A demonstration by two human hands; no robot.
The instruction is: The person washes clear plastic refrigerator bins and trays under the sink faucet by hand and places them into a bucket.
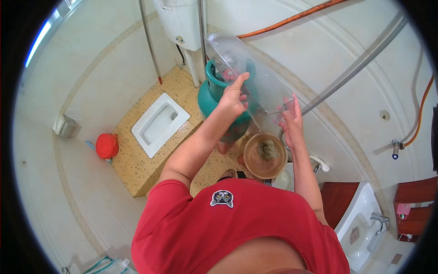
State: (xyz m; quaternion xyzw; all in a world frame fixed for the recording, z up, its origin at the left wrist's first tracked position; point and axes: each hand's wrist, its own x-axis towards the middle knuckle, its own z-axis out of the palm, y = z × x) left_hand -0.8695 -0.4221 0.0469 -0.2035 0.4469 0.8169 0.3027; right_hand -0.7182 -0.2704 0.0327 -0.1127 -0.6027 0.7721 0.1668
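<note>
A clear plastic bin or drawer [263,78], long and box-shaped, is held tilted in front of me. My left hand [236,94] grips its near long edge, thumb stretched over the rim. At its lower right end my right hand [291,120] holds the corner, with some fingers seen through the plastic. Behind the bin stands a green gas cylinder [208,97] with a red valve part. Below the bin is a round brown basin [251,164] holding water and a wet, grey-green cloth [268,150].
A squat toilet [160,125] is set in a raised tiled step, with a red bin [107,146] beside it. A grey hose [356,72] and an orange hose [291,19] cross the right wall. A washbasin [359,229] stands at lower right.
</note>
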